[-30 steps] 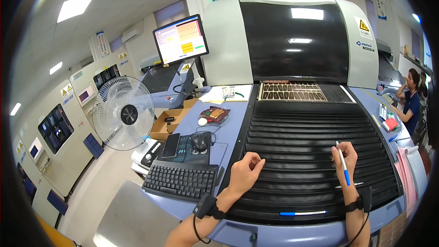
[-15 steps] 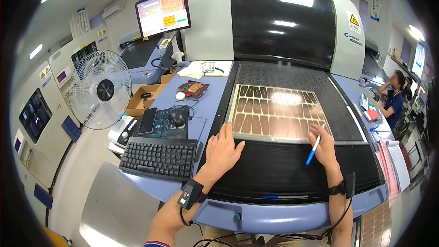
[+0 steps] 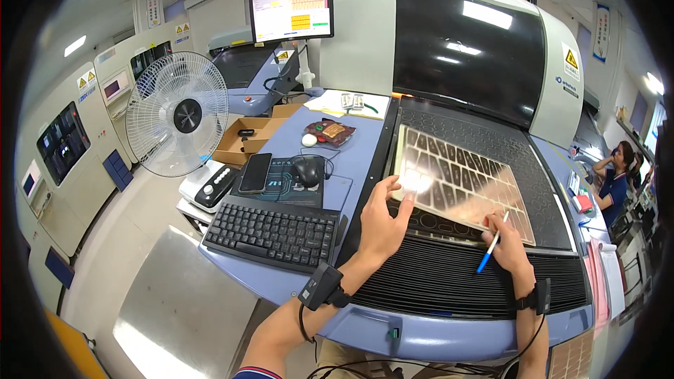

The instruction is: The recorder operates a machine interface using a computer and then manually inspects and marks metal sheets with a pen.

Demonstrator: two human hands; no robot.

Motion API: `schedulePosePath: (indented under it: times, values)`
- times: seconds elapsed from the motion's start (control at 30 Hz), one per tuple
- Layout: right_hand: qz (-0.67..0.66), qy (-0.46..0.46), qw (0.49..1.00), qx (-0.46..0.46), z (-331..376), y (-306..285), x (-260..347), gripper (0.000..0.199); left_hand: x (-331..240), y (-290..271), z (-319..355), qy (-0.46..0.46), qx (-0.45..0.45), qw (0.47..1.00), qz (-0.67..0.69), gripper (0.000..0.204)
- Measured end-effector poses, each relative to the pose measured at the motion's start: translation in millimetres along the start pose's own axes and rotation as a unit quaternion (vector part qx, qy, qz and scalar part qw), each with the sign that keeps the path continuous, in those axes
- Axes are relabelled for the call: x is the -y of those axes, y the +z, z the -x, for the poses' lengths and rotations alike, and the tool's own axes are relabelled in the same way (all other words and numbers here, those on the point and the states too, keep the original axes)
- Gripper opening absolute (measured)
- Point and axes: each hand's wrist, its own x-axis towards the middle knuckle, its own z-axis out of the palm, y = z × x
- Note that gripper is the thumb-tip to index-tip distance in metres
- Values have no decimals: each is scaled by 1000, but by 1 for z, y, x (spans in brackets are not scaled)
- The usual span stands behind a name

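Observation:
A flat copper-coloured panel (image 3: pixel 463 175) with rows of dark rectangular patterns lies askew over the machine's black bed (image 3: pixel 523 142), its near left edge raised off it. My left hand (image 3: pixel 385 219) pinches the panel's near left edge between thumb and fingers. At the near right edge, my right hand (image 3: pixel 507 242) is closed round a blue and white marker pen (image 3: pixel 488 258), with its fingertips against the panel. Bright reflections hide part of the pattern. The dark bed shows in the gap beneath the raised edge.
A black-fronted machine hood (image 3: pixel 470 49) rises behind the bed. To the left are a keyboard (image 3: pixel 274 230), a mouse (image 3: pixel 309 170), a phone (image 3: pixel 255 173) and a monitor (image 3: pixel 292 10). A fan (image 3: pixel 179 114) stands beyond them. A person (image 3: pixel 615 179) sits at the far right.
The panel has turned clockwise and its near left edge has come up off the bed. My left hand has closed on that edge. The black bellows in front now show spread ribs.

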Motion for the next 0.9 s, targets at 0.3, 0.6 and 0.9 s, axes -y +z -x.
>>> schedulePosePath:
  times: [0.3, 0.6, 0.9]
  values:
    - [-3, -50, 868, -494, -86, -73, -78, 33, -2, 13, 19, 268, 26, 959, -89, 57]
    - [-630, 162, 663, -370, -94, -52, -15, 20, -6, 9, 19, 312, 34, 940, -137, 54]
    - [-682, 347, 640, -66, -25, -7, 66, 30, 10, 15, 21, 275, 73, 913, -292, 62]
